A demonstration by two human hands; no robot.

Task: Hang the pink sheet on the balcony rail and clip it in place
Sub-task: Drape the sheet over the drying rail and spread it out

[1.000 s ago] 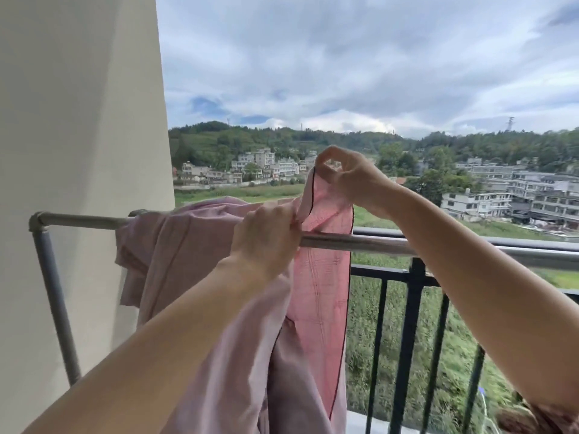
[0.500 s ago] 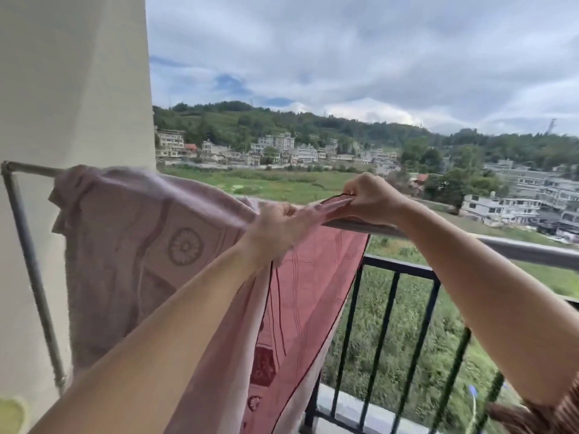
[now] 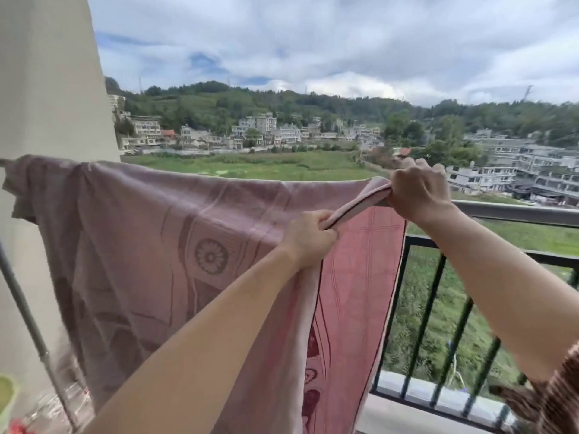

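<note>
Pink sheet (image 3: 150,233): its dark-piped hem is pinched in the left hand (image 3: 308,239) and bunched in the right hand (image 3: 419,195), fisted at the grey rail (image 3: 517,214); the rest drapes leftward over that rail. Spreading seems nearly done; clipping comes next, though no clip is in view.

The pink sheet (image 3: 150,239), with a pale flower pattern, hangs spread over the grey rail (image 3: 517,214). Its dark-trimmed right edge is bunched near the rail.
</note>
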